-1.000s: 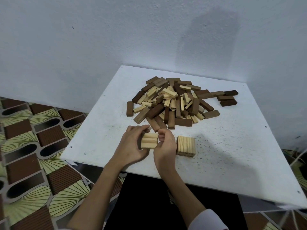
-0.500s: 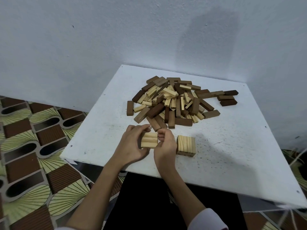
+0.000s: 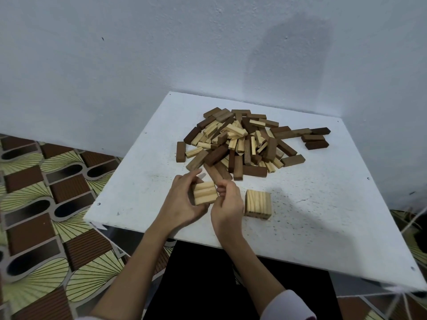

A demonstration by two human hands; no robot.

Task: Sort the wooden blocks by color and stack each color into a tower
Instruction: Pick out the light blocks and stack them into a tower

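Observation:
A mixed pile of light, mid-brown and dark wooden blocks [image 3: 240,144] lies at the middle and back of the white table [image 3: 323,215]. Near the front edge, my left hand [image 3: 182,202] and my right hand [image 3: 227,204] hold a small bundle of three light blocks [image 3: 205,193] between them, the left curled round its left end, the right's fingertips pinching its right end. Just right of my right hand stands a low stack of light blocks [image 3: 258,204], apart from both hands.
Three dark blocks [image 3: 315,138] lie apart at the pile's back right. The table sits in a corner of pale walls [image 3: 115,65], with a patterned floor [image 3: 46,204] to the left. A dark cloth [image 3: 231,285] lies under the front edge.
Nearly nothing has moved. Both hands stay on the bundle of light blocks at the same spot, and the low stack is unchanged.

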